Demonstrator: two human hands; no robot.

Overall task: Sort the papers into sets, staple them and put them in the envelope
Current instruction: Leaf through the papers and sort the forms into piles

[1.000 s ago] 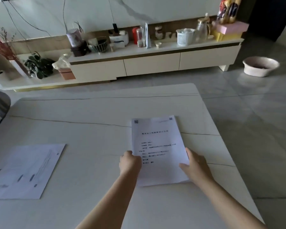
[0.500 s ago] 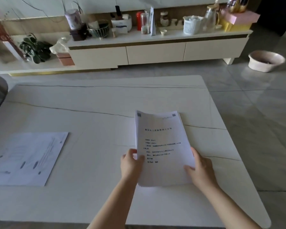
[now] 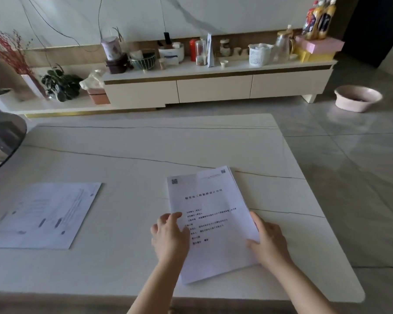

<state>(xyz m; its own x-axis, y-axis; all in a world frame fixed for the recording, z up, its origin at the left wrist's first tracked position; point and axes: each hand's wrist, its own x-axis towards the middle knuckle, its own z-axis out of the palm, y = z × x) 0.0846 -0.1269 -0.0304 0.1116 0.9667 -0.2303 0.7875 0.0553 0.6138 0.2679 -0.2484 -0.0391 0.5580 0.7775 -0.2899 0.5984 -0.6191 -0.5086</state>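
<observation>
A stack of printed papers point(image 3: 211, 207) sits right of the table's middle, its top page covered in text and its sheets slightly fanned at the upper right edge. My left hand point(image 3: 170, 236) grips the stack's left edge near the bottom, thumb on the top page. Opposite it, my right hand point(image 3: 269, 243) holds the right edge the same way. A second set of papers point(image 3: 43, 214) lies flat on the left side of the table, apart from both hands. No stapler or envelope is in view.
The white marble table point(image 3: 134, 155) ends close on the right and at the front. A dark round object point(image 3: 2, 137) overhangs its left edge. Beyond it stand a cluttered low cabinet point(image 3: 213, 87) and a pink basin point(image 3: 357, 98) on the floor.
The stack, flat on the table a second ago, is now held by both hands at its side edges, turned a little and fanned at the top. The left papers have not moved.
</observation>
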